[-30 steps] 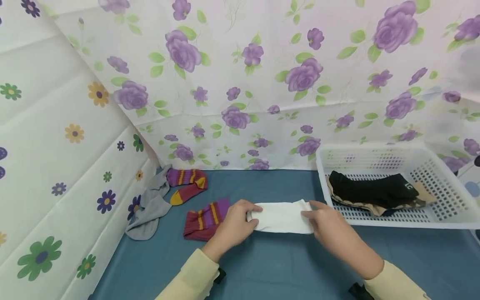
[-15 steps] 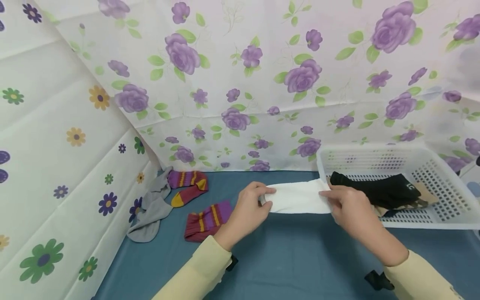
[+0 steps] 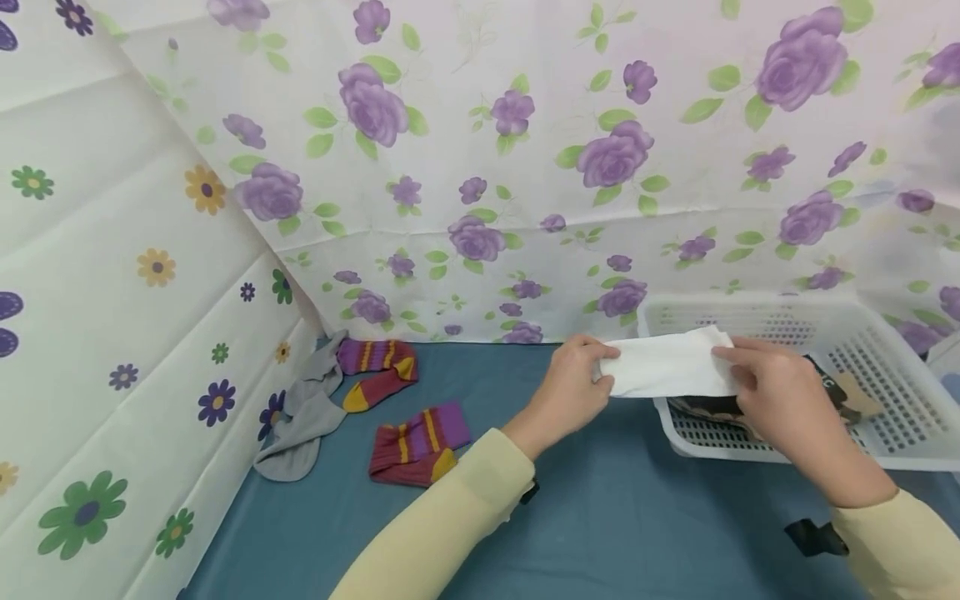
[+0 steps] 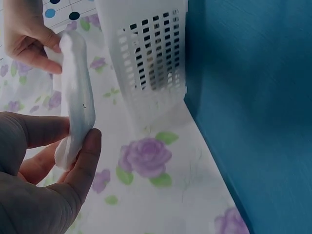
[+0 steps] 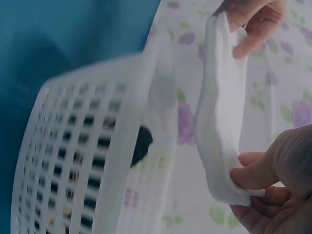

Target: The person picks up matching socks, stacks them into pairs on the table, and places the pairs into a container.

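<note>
A folded white sock (image 3: pixel 663 365) is stretched level between both hands, raised over the left rim of the white basket in the head view. My left hand (image 3: pixel 572 387) pinches its left end between thumb and fingers. At the other end, my right hand (image 3: pixel 783 404) grips it the same way, above the basket. The left wrist view shows the sock (image 4: pixel 78 97) edge-on, as a soft layered band. In the right wrist view the folded layers of the sock (image 5: pixel 222 107) show beside the basket wall (image 5: pixel 97 126).
The white perforated basket (image 3: pixel 892 450) holds dark and patterned folded socks (image 3: pixel 832 387), partly hidden by my right hand. To the left lie a grey sock (image 3: pixel 300 425) and two striped purple-and-red socks, one farther back (image 3: pixel 382 375), one nearer (image 3: pixel 416 446). Floral sheets (image 3: pixel 450 167) hang behind the blue tabletop (image 3: pixel 600 517).
Both hands have lifted the white sock off the area over the blue tabletop and carried it right and away from me, to the basket's left rim. The other socks have stayed put.
</note>
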A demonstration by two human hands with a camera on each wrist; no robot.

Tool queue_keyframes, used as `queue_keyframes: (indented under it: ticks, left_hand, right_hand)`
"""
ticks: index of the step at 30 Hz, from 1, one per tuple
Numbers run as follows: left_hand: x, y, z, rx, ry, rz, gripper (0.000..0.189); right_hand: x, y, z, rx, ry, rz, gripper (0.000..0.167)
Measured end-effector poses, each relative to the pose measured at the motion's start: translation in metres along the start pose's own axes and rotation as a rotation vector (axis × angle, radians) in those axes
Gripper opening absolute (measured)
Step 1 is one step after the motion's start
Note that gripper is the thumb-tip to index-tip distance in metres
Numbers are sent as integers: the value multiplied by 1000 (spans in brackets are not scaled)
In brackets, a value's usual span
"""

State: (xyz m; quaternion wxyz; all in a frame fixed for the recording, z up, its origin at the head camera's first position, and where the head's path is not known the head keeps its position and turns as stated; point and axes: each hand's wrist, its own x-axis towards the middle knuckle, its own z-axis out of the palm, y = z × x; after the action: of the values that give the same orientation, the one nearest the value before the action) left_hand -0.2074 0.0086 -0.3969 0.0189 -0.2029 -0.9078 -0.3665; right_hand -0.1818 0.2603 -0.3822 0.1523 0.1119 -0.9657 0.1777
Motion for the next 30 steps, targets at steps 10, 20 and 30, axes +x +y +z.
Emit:
queue_keyframes:
  ticks: [10,20,30]
  left_hand:
    - [37,28,37,29,-45,4,31]
    - [64,51,66,157,-141,18,36]
    - [81,55,104,461,-197,119,11]
  right_hand:
    - [5,49,-11,-68,4,22,36]
    - [14,85,-7,-144,-96,64,35]
    - [25,112,5,-145,-315,148,32]
